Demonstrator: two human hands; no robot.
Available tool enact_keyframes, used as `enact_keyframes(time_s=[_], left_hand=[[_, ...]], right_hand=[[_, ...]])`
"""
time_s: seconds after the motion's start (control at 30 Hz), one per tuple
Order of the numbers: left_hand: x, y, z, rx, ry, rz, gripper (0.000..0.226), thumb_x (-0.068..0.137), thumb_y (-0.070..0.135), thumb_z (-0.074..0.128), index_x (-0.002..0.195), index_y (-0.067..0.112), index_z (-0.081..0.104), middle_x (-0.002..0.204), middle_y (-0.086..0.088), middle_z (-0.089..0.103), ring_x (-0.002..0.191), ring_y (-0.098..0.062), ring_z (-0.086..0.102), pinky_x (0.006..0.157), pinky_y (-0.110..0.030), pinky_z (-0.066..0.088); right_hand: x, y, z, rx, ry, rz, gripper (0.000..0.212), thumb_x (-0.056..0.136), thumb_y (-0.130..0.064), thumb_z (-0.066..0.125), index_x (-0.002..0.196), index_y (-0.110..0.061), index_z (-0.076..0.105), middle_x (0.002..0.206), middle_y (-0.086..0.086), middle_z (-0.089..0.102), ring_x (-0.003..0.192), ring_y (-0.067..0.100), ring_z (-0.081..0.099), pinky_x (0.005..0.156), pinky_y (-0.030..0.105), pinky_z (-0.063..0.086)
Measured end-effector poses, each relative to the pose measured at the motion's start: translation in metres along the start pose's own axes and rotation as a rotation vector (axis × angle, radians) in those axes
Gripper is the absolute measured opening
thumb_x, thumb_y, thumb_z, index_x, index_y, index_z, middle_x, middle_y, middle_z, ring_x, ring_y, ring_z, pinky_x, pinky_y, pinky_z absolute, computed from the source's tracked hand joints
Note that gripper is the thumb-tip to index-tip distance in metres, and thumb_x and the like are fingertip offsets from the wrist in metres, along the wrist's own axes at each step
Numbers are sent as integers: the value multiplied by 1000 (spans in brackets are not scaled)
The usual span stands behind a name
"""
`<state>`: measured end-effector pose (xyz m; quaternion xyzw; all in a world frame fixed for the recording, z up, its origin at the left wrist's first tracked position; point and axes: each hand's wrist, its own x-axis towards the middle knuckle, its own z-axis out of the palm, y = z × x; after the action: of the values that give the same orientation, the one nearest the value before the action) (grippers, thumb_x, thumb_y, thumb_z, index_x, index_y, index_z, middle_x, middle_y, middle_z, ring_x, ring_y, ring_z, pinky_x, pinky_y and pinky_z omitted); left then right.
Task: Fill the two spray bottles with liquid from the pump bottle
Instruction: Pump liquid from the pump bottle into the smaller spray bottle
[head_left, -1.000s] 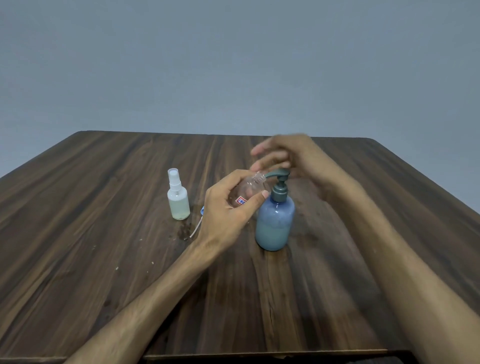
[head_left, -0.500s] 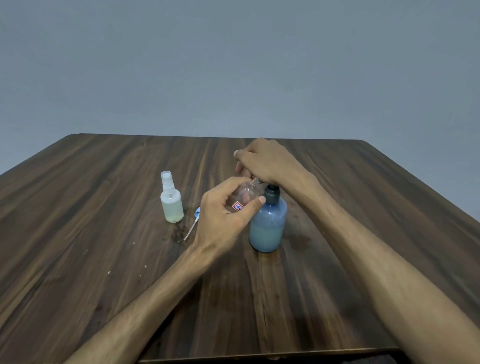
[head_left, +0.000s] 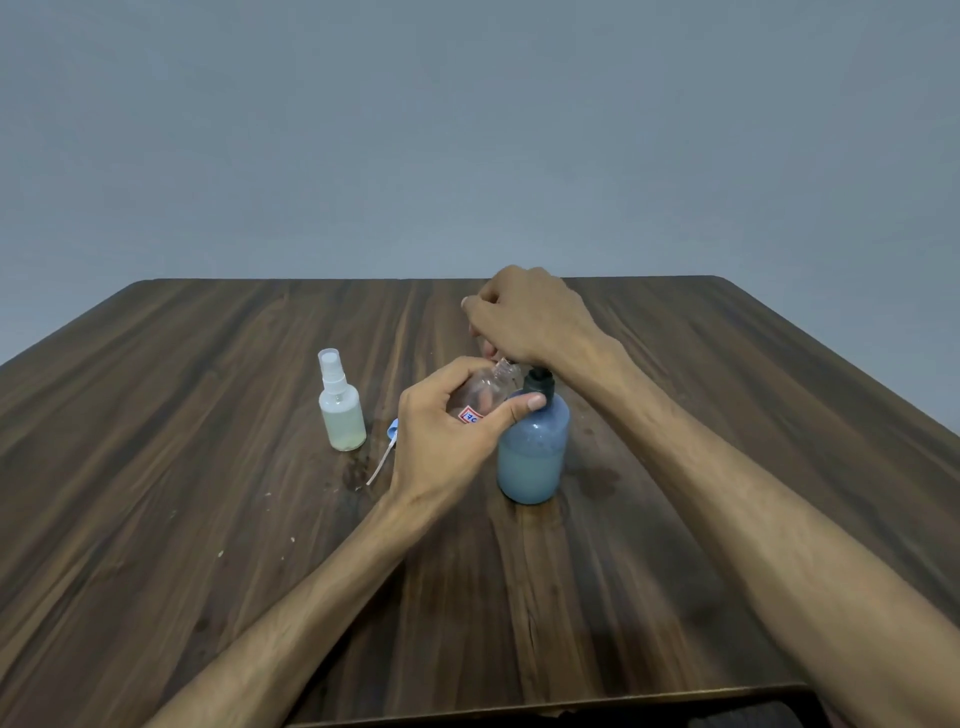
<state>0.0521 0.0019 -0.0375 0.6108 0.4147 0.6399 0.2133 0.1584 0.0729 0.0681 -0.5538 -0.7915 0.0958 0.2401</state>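
A blue pump bottle (head_left: 532, 452), about half full of pale liquid, stands upright at the middle of the table. My right hand (head_left: 524, 317) lies on its pump head with curled fingers and hides the nozzle. My left hand (head_left: 447, 436) grips a small clear spray bottle (head_left: 485, 387) with a red and blue label, tilted, its open neck up under the pump spout. A second spray bottle (head_left: 340, 410), capped with a clear sprayer and partly full of pale liquid, stands upright to the left.
A loose blue spray cap with its thin white dip tube (head_left: 385, 449) lies on the dark wooden table (head_left: 182, 467) between the two small bottles. Wet spots and small crumbs mark the wood near the bottles.
My right hand has come down onto the pump head and pressed it lower. The left hand still holds the open bottle at the spout.
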Motion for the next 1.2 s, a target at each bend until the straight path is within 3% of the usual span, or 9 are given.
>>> enact_keyframes(time_s=[0.3,0.43,0.57,0.7,0.83,0.97,1.1,1.2], left_hand=[[2,-2,2,-9,8,-22,27,76,25,97,91,12,79,83,5,77,81,-12,72,72,-26,54],[3,-1,-1,38,12,15,29,77,24,97,92,7,80,87,-1,76,83,-18,73,73,-29,56],[5,6,-3,-25,-6,-38,27,76,19,97,96,9,83,93,2,82,91,-20,78,82,-42,63],[7,6,-6,-15,-42,-109,24,75,20,98,93,13,85,86,3,83,88,-24,80,81,-50,63],[8,12,-7,-29,-58,-149,22,74,17,98,91,14,85,84,4,83,86,-21,80,78,-42,63],[9,9,-8,-16,-74,-169,22,73,20,99,88,14,85,82,-1,82,86,-31,78,78,-49,62],[8,9,-8,-40,-82,-184,23,74,18,98,92,13,85,85,2,83,85,-18,80,77,-38,63],[8,6,-9,-32,-80,-181,23,73,21,99,91,15,85,84,1,83,87,-25,80,80,-49,63]], right_hand=[[3,2,2,-28,21,-24,48,100,-41,46,87,-9,79,77,5,80,81,27,74,83,40,60],[0,3,7,-63,14,-28,50,101,-43,45,84,-10,79,77,3,79,82,26,73,83,39,59],[5,3,3,-37,63,-53,57,104,-47,41,88,-7,79,78,4,80,81,26,74,84,37,58],[3,4,10,-32,6,-25,62,105,-52,37,87,-10,79,77,2,79,83,25,73,89,42,58],[6,4,4,-12,45,-40,64,105,-53,35,87,-10,79,78,3,79,82,25,74,89,40,57],[4,5,12,-17,36,-32,62,104,-52,35,83,-11,78,75,2,78,80,25,73,89,42,58],[7,8,5,-18,60,-36,63,103,-51,35,87,-10,79,77,3,79,81,25,74,89,40,58],[4,7,11,-36,48,-51,62,104,-52,35,84,-11,78,77,3,78,82,26,73,89,42,58]])
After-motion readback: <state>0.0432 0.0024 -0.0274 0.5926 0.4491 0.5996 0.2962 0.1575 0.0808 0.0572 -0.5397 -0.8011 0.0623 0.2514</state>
